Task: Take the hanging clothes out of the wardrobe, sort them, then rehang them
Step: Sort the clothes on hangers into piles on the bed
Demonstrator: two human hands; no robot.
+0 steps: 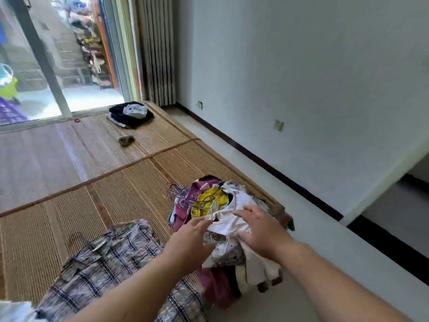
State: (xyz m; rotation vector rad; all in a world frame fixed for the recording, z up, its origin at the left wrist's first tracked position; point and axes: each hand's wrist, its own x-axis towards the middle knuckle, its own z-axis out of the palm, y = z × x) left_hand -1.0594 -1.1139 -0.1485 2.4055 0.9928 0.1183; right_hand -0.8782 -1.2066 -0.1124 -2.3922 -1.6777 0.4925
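A heap of clothes (209,205) lies at the near right edge of a woven straw mat (116,194), spilling partly over that edge onto the pale surface beside it. The heap mixes a maroon piece, a yellow patterned piece and a grey printed one, with a pale pink garment (228,225) lying on top. A bunch of thin hanger hooks (177,195) sticks out of the heap's left side. Both bare arms reach in from the bottom of the view. The left hand (189,240) comes to the left edge of the pale pink garment, its fingers (202,223) fairly straight and touching the cloth, the thumb spread apart below them; whether it pinches the cloth cannot be told. The right hand (257,231) rests flat on the same garment with its fingers (243,211) straight and spread wide. Just left of the heap a grey and blue plaid shirt (109,266) is spread across the mat, passing under the left forearm. Well apart, at the far end of the mat, sits a folded dark stack (120,118) with a white piece on top, near a glass door (58,54) and a striped curtain (157,49). A small brownish object (126,140) lies on the mat between the stack and the heap
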